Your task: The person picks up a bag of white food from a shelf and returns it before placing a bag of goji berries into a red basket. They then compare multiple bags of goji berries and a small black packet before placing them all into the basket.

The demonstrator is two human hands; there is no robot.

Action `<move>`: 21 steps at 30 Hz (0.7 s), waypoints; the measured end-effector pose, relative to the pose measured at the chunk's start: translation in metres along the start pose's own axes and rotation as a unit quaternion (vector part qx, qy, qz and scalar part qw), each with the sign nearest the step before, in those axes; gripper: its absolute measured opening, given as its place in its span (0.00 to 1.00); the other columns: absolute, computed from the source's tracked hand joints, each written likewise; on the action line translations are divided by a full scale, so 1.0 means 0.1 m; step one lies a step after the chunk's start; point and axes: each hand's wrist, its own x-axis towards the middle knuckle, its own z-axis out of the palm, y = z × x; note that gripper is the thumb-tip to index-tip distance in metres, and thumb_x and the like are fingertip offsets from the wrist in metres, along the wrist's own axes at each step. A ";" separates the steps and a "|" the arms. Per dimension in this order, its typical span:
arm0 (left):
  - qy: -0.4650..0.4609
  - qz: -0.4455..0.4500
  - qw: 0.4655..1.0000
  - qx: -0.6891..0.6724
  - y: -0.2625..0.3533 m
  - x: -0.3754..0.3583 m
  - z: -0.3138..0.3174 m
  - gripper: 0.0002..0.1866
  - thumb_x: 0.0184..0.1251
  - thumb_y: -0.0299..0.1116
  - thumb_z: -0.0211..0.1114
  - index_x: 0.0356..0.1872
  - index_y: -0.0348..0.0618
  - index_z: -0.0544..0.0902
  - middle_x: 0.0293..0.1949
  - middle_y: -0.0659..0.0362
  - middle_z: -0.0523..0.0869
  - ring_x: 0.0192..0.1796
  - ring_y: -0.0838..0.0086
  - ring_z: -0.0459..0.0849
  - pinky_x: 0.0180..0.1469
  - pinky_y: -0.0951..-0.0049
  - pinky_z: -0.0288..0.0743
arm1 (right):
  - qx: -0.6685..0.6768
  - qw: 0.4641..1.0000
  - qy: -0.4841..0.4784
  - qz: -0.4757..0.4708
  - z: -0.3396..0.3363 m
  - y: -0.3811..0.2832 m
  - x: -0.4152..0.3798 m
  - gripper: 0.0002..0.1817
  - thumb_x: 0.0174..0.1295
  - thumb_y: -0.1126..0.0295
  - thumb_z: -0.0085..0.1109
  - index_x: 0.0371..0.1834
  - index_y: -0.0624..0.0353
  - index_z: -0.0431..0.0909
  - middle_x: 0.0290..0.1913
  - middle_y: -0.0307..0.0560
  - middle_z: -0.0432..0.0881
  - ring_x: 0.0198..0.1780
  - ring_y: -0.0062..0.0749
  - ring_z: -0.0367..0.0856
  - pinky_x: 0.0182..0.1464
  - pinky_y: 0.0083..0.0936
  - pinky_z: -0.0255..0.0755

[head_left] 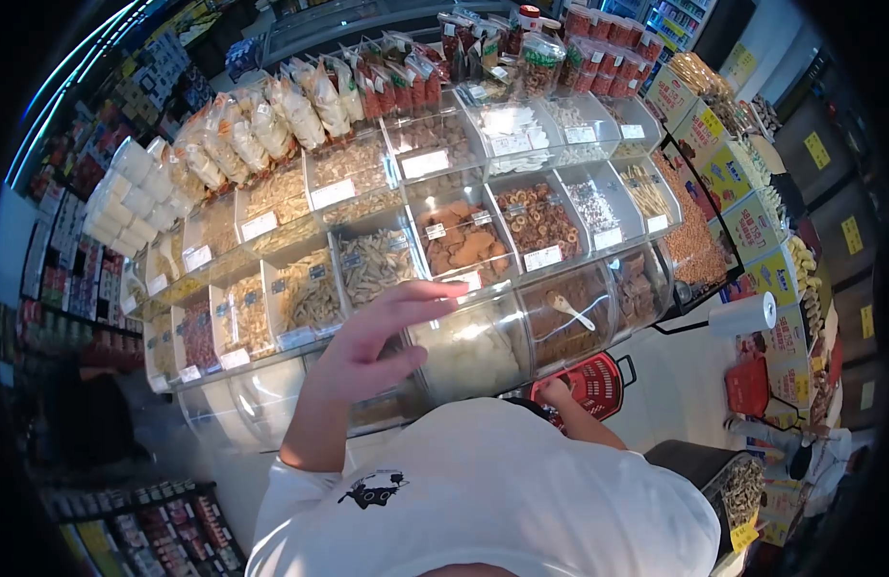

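Note:
My left hand (372, 341) is raised with its fingers spread, at the curved clear lid of a bulk bin (473, 351) filled with pale white pieces. It holds nothing. My right hand (557, 390) is low by my white shirt, closed on the rim of a red shopping basket (598, 382). To the right of the pale bin is a bin of dark snacks (569, 317) with a white scoop inside. Above them are tilted clear bins of dried goods (463, 240), each with a white price label.
Bagged snacks (300, 106) line the top of the bin display. Yellow and blue cartons (742, 183) stand stacked on the right, with a roll of plastic bags (742, 314) and another red basket (749, 385) beside them. Packed shelves (69, 279) fill the left.

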 end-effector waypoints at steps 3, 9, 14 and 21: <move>-0.021 0.156 0.983 -0.093 0.65 0.18 0.23 0.27 0.63 0.22 0.65 0.66 0.43 0.80 0.65 0.36 0.75 0.74 0.41 0.69 0.71 0.36 0.67 | 0.046 0.981 -0.082 0.169 -0.24 0.33 -0.87 0.15 0.63 0.64 0.60 0.49 0.61 0.82 0.39 0.57 0.88 0.32 0.44 0.90 0.33 0.43 0.84; 0.013 0.269 0.907 -0.322 0.71 0.49 0.78 0.23 0.67 0.30 0.63 0.65 0.48 0.79 0.66 0.31 0.71 0.69 0.43 0.75 0.67 0.39 0.73 | 0.079 0.978 -0.113 0.154 0.66 1.45 -0.98 0.29 0.54 0.72 0.70 0.61 0.52 0.75 0.30 0.49 0.86 0.26 0.35 0.87 0.25 0.35 0.79; 0.007 0.308 0.901 -0.306 0.78 0.49 1.46 0.25 0.69 0.36 0.63 0.67 0.55 0.76 0.65 0.36 0.74 0.68 0.43 0.76 0.67 0.41 0.72 | -0.024 0.992 0.002 0.123 0.55 0.63 -1.46 0.21 0.62 0.70 0.52 0.57 0.65 0.81 0.48 0.64 0.88 0.51 0.55 0.89 0.53 0.46 0.81; 0.001 0.366 0.902 -0.228 0.92 0.39 1.84 0.28 0.70 0.44 0.63 0.71 0.65 0.72 0.63 0.42 0.77 0.66 0.43 0.78 0.68 0.43 0.71 | -0.001 0.986 -0.099 0.136 0.63 1.33 -1.39 0.15 0.61 0.72 0.55 0.45 0.67 0.87 0.45 0.64 0.87 0.46 0.52 0.88 0.48 0.45 0.81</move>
